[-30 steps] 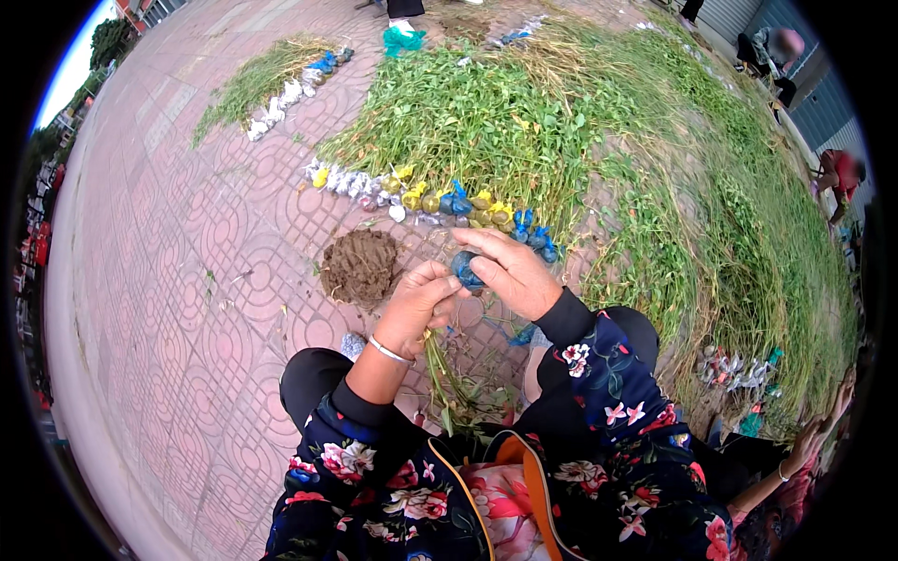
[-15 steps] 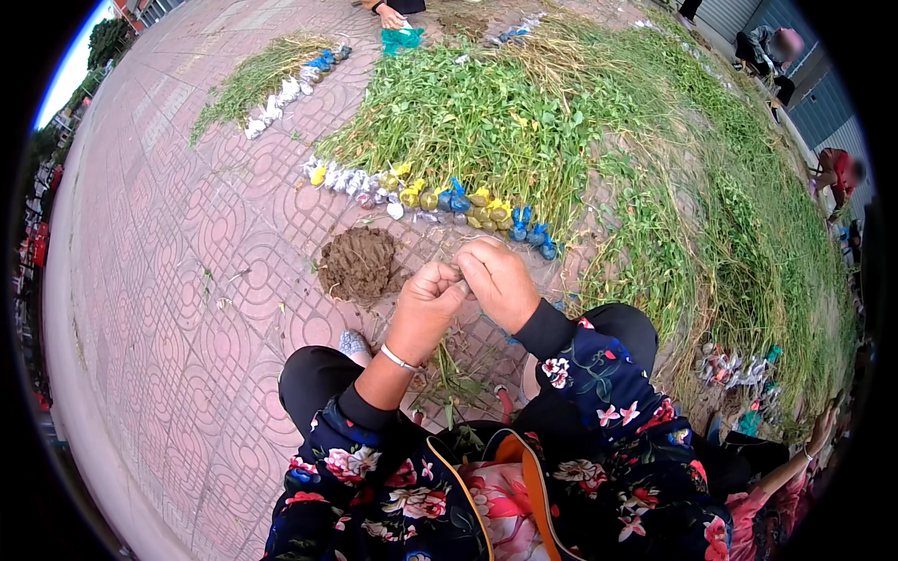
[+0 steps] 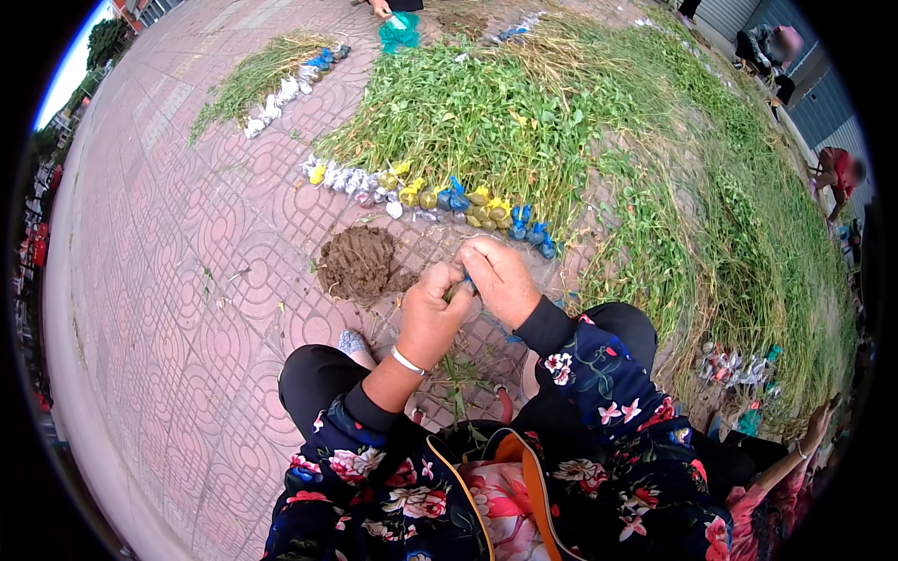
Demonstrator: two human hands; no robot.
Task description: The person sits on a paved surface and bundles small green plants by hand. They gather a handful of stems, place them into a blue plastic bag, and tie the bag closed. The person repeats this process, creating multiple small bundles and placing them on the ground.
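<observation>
My left hand (image 3: 432, 313) and my right hand (image 3: 502, 283) meet above the paving in front of my knees. Both have their fingers closed in a pinch, the tips almost touching. A small bit of blue and something dark show between them; most of it is hidden by the fingers. Just left of my hands, a heap of wet brown mud (image 3: 357, 263) lies on the tiles. Beyond it runs a row of small tied plastic bags (image 3: 412, 194), white, yellow and blue, at the ends of leafy green plants (image 3: 458, 117). Loose green stems (image 3: 456, 374) lie between my feet.
A smaller bundle of bagged plants (image 3: 254, 84) lies at the far left. Long cut stems (image 3: 767, 271) spread along the right. Another person's hand (image 3: 381, 8) is near a green plastic bag (image 3: 399, 33) at the top. Someone's arm (image 3: 790, 458) reaches in at lower right.
My left hand has turned and shifted slightly right, and a bit of blue now shows between my fingers. At the top, the other person's hand has moved and the green bag is raised.
</observation>
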